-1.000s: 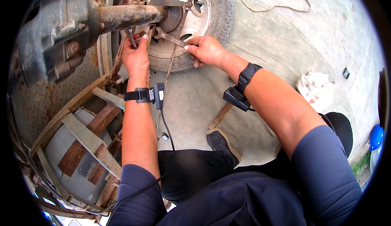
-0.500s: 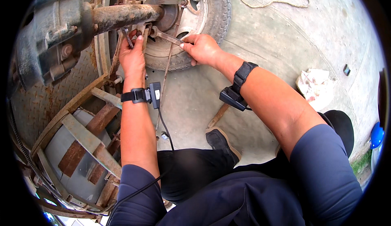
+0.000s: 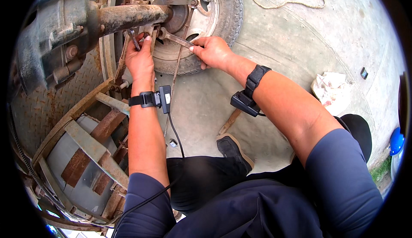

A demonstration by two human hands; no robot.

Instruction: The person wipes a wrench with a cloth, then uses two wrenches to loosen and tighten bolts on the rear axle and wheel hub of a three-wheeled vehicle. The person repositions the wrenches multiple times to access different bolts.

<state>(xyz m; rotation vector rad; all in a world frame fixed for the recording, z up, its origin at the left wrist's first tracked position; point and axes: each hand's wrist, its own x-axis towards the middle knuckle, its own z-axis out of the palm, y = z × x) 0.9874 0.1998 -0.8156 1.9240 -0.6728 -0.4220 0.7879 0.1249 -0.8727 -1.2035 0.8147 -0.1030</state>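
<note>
My right hand (image 3: 212, 52) is closed round the handle of a wrench (image 3: 179, 40), whose head meets a bolt area at a rusty bracket (image 3: 153, 37) under the axle (image 3: 135, 18). Left of that bracket, my left hand (image 3: 140, 62) is closed, with fingers and thumb round a slim grey metal tool (image 3: 134, 40) that looks like a second wrench. Its far end is hidden among the metal parts. Just beyond both hands is a wheel (image 3: 234, 10) with a worn tyre and a pale rim. A thin rusty rod (image 3: 177, 64) runs down past the wrench.
At the left are a big grey axle housing (image 3: 51, 40) and a rusty frame (image 3: 79, 141) with crossbars. On the concrete floor lie a rope (image 3: 285, 3), a stained white cloth (image 3: 329, 88), a small dark object (image 3: 364, 73) and a wooden handle (image 3: 230, 121) near my shoe (image 3: 234, 153).
My left hand and forearm have shifted very slightly, the thumb a touch. The right hand and its wrench stay in place.
</note>
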